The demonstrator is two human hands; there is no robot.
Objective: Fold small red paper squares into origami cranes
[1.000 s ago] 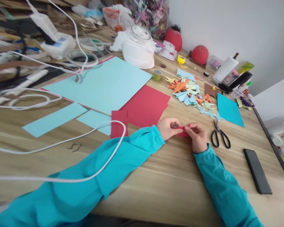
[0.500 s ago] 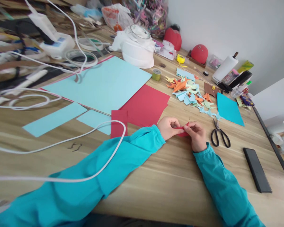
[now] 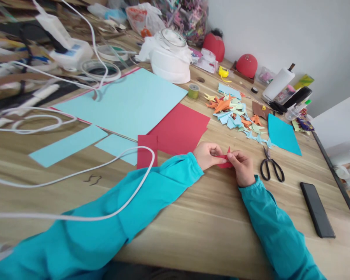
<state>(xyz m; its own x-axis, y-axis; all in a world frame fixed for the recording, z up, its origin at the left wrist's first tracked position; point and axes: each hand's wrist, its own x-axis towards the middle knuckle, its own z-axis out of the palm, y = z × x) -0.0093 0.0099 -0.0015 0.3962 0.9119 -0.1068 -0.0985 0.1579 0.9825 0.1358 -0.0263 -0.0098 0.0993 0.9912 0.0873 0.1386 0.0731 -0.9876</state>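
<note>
My left hand (image 3: 206, 154) and my right hand (image 3: 242, 167) meet over the wooden table (image 3: 210, 225), both pinched on a small folded piece of red paper (image 3: 225, 160). A pointed tip of that paper sticks up between my fingers. Both arms wear teal sleeves. Just behind my hands lies a large red sheet (image 3: 179, 130) with a smaller red piece (image 3: 146, 152) beside it. Black scissors (image 3: 270, 167) lie shut a little to the right of my right hand.
A pile of folded paper shapes (image 3: 236, 116) sits behind the scissors, beside a teal sheet (image 3: 282, 134). A large light blue sheet (image 3: 128, 103) and blue strips lie to the left. A white cable (image 3: 105, 167) loops across. A black phone (image 3: 317, 210) lies at the right.
My fingers have worked the red paper; a pointed tip now stands up between my hands. Hands have stayed in nearly the same place.
</note>
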